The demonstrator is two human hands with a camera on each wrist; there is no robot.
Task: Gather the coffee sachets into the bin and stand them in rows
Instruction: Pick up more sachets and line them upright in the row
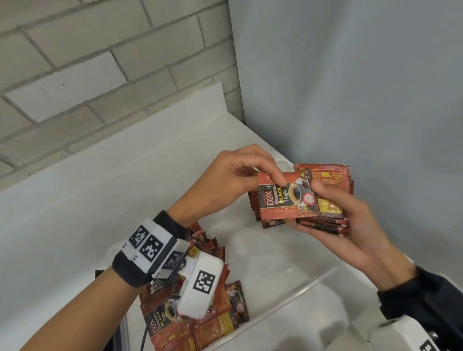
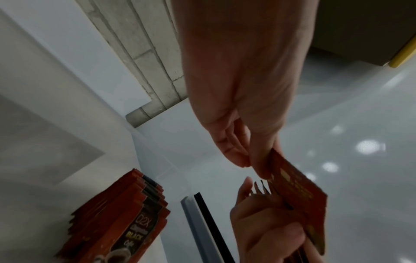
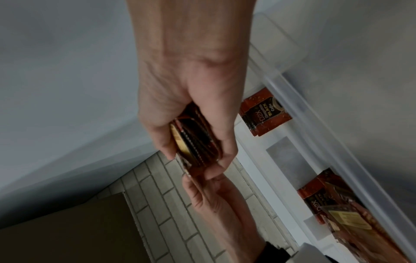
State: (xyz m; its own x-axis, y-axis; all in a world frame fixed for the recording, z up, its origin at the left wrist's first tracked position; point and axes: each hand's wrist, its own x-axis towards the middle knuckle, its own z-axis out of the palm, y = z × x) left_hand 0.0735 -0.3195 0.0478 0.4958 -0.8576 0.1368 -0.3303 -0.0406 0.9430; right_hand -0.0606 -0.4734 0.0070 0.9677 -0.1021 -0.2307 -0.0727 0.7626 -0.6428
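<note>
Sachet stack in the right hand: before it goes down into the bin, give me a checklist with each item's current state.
1. Right hand has a firm grip on the stack of red-brown foil coffee sachets: ok.
2. Left hand pinches the front sachet's top edge: ok.
3. Stack edges squared: not ok, the lower edges fan out.
4. All sachets face the same way: cannot tell, only the front one shows.
5. Free floor in the clear plastic bin below the hands: ok.
6. Loose pile of sachets in the bin stands in rows: not ok, they lie flat and jumbled.
</note>
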